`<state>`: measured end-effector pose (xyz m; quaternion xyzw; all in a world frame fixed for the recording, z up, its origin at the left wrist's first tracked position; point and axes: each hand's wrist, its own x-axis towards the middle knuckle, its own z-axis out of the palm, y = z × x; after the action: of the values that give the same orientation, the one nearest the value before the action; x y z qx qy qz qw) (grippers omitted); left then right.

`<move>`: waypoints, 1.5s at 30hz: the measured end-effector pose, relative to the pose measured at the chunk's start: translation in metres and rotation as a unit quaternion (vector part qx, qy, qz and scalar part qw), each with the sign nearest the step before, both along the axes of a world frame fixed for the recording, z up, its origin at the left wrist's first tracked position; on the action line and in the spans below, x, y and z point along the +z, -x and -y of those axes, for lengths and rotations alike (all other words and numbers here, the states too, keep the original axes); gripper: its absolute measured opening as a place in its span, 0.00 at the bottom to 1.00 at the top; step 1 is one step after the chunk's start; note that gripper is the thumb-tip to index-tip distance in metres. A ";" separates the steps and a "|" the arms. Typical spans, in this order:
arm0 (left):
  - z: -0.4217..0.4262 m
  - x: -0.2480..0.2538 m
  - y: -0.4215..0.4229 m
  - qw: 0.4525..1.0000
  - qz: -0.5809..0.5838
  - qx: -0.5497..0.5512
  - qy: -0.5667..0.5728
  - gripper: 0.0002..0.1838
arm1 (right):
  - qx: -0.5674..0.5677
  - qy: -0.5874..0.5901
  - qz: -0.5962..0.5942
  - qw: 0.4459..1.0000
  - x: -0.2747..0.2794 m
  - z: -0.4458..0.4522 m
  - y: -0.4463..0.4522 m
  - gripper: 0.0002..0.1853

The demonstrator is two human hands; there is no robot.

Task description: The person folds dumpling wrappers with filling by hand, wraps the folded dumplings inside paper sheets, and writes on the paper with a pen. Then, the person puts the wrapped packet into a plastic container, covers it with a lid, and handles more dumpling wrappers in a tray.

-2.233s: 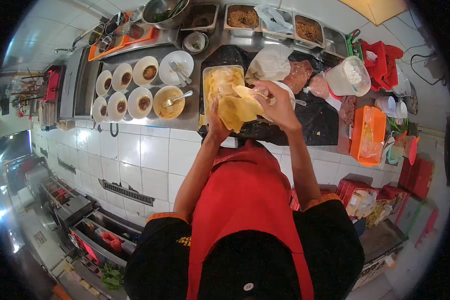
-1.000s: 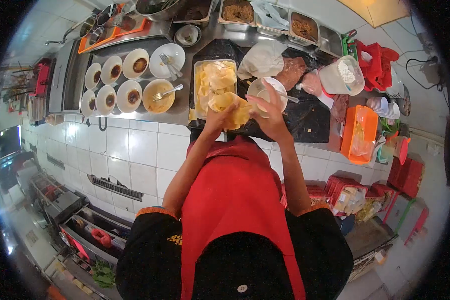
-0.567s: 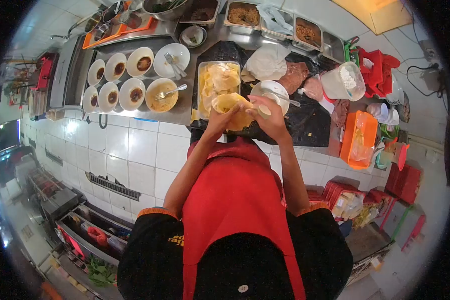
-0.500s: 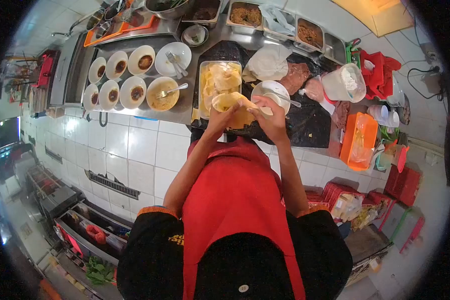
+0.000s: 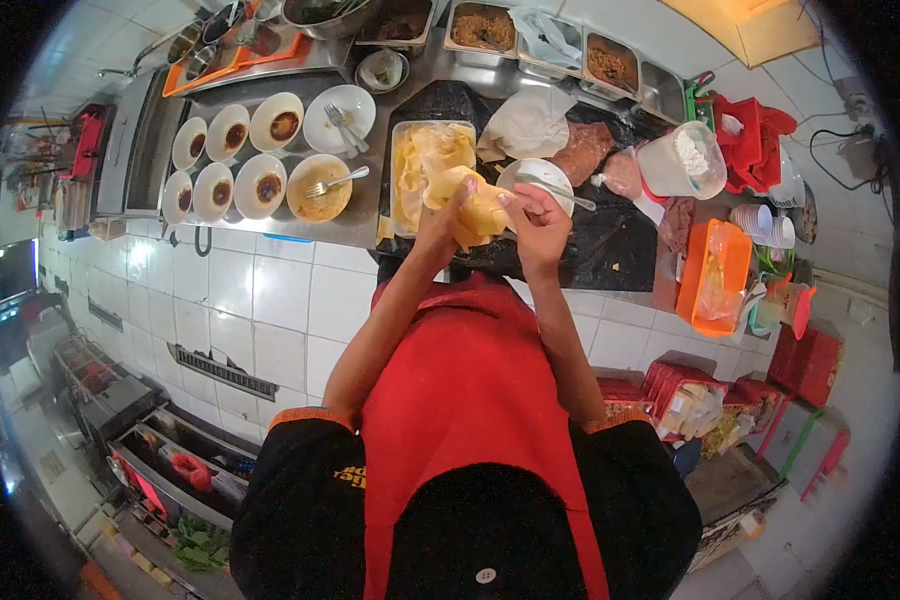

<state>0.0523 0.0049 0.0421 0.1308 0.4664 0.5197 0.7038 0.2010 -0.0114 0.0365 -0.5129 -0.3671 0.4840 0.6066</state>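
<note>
Hands (image 5: 487, 222) held yellow sheets (image 5: 478, 208) at the tray's (image 5: 397, 180) near right corner

Left of the tray, farthest out, stood six sauce bowls (image 5: 260, 204) in two rows, each with a dark pool at its bottom. Between them and the tray sat a used bowl (image 5: 315, 207), a fork (image 5: 337, 182) leaning in it, and behind that bowl a plate (image 5: 320, 115) with cutlery (image 5: 346, 130) on it.

The tray itself held more wrappers (image 5: 435, 148), heaped loosely. At its near right corner the left hand (image 5: 440, 232) was partly closed, thumb up, with the sheets in its grasp. They lay above and to the right of that grip, overlapping the tray's right side and reaching toward the other hand, their lower part hanging beside the left fingers.

Right of the tray, the right hand (image 5: 538, 222) had its fingers bent and its thumb drawn in close, thumb tip at the sheets' right edge; whether it pinched them could not be told. Just behind it was a white bowl (image 5: 537, 170) with a spoon (image 5: 573, 199) across it. Farther back, also right of the tray, lay a crumpled cloth (image 5: 530, 120), then meat (image 5: 582, 150). Farther right came a tub (image 5: 660, 165) of white powder (image 5: 690, 152), and nearer the person, an orange basket (image 5: 692, 285).
</note>
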 end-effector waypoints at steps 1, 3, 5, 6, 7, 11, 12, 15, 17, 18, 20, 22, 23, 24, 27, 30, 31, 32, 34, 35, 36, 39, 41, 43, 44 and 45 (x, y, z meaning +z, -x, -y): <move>0.000 0.003 0.000 0.999 0.016 -0.021 0.019 0.20 | 0.009 -0.004 -0.016 1.000 0.000 -0.001 0.000 0.15; 0.000 0.002 0.001 0.999 0.020 -0.047 -0.001 0.21 | 0.021 -0.025 -0.012 0.999 0.011 -0.003 0.001 0.15; 0.001 0.000 0.001 0.997 0.025 -0.073 -0.022 0.21 | 0.033 -0.048 -0.007 0.998 0.024 -0.008 0.000 0.15; 0.001 -0.001 0.000 0.996 0.014 -0.076 -0.045 0.21 | 0.059 -0.055 0.009 0.997 0.028 -0.011 -0.003 0.14; 0.002 -0.001 0.000 0.994 0.004 -0.079 -0.068 0.20 | 0.085 -0.062 0.025 0.994 0.033 -0.013 -0.005 0.14; 0.010 0.005 0.008 0.989 -0.081 -0.104 -0.072 0.19 | 0.145 -0.026 0.054 0.988 0.051 -0.024 -0.018 0.16; 0.011 0.000 0.011 0.982 -0.104 -0.110 -0.115 0.19 | 0.181 -0.017 0.066 0.981 0.054 -0.025 -0.020 0.17; 0.018 -0.011 0.024 0.971 -0.152 -0.124 -0.139 0.19 | 0.252 0.014 0.132 0.959 0.053 -0.024 -0.020 0.18; 0.025 -0.013 0.029 0.968 -0.177 -0.133 -0.121 0.19 | 0.274 0.023 0.198 0.941 0.053 -0.019 -0.014 0.17; 0.030 -0.016 0.031 0.975 -0.171 -0.104 -0.093 0.20 | 0.277 0.024 0.197 0.940 0.051 -0.019 -0.009 0.17; 0.036 -0.031 0.037 0.982 -0.164 -0.070 -0.062 0.21 | 0.269 0.016 0.271 0.924 0.043 -0.023 -0.001 0.13; 0.040 -0.064 0.057 0.989 -0.128 -0.016 -0.068 0.24 | 0.258 0.001 0.222 0.940 0.030 -0.032 0.004 0.11; 0.044 -0.080 0.076 0.995 -0.054 -0.052 -0.069 0.28 | 0.239 -0.002 0.309 0.921 0.020 -0.041 0.000 0.12; 0.046 -0.081 0.088 0.995 -0.057 -0.048 -0.068 0.28 | 0.218 -0.006 0.393 0.894 0.008 -0.051 -0.004 0.13; 0.059 -0.080 0.115 0.995 0.092 0.028 -0.010 0.32 | 0.208 -0.048 0.406 0.889 -0.028 -0.077 -0.006 0.13; 0.065 -0.079 0.131 0.990 0.129 0.052 -0.018 0.33 | 0.222 -0.057 0.363 0.903 -0.042 -0.101 0.013 0.11; 0.064 -0.072 0.131 0.990 0.129 0.053 -0.018 0.33 | 0.246 -0.039 0.285 0.926 -0.050 -0.111 0.021 0.11; 0.062 -0.065 0.131 0.986 0.154 0.056 -0.020 0.33 | 0.269 -0.022 0.205 0.941 -0.058 -0.121 0.031 0.10; 0.058 -0.052 0.131 0.982 0.178 0.061 -0.025 0.33 | 0.257 -0.042 0.222 0.940 -0.091 -0.134 0.043 0.09; 0.056 -0.047 0.129 0.985 0.161 0.056 -0.027 0.33 | 0.245 -0.057 0.233 0.939 -0.109 -0.137 0.045 0.10; 0.055 -0.046 0.129 0.988 0.145 0.051 -0.029 0.33 | 0.233 -0.074 0.243 0.939 -0.111 -0.140 0.049 0.11; 0.051 -0.048 0.128 0.990 0.122 0.037 -0.064 0.33 | 0.118 -0.184 0.399 0.891 -0.113 -0.134 0.046 0.13; 0.046 -0.056 0.124 0.991 0.113 0.035 -0.069 0.33 | 0.101 -0.158 0.382 0.905 -0.096 -0.124 0.043 0.13; 0.039 -0.057 0.118 0.989 0.113 0.027 -0.091 0.34 | 0.070 -0.152 0.356 0.919 -0.070 -0.115 0.048 0.15; 0.038 -0.055 0.115 0.989 0.110 0.032 -0.090 0.34 | 0.074 -0.152 0.353 0.920 -0.058 -0.106 0.052 0.15; 0.035 -0.048 0.110 0.989 0.106 0.020 -0.098 0.34 | 0.132 -0.136 0.312 0.931 -0.048 -0.096 0.055 0.15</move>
<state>-0.0576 -0.0302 -0.0057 0.1341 0.3384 0.5883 0.7221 0.1461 0.0844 -0.0115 -0.4978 -0.6643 0.3206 0.4562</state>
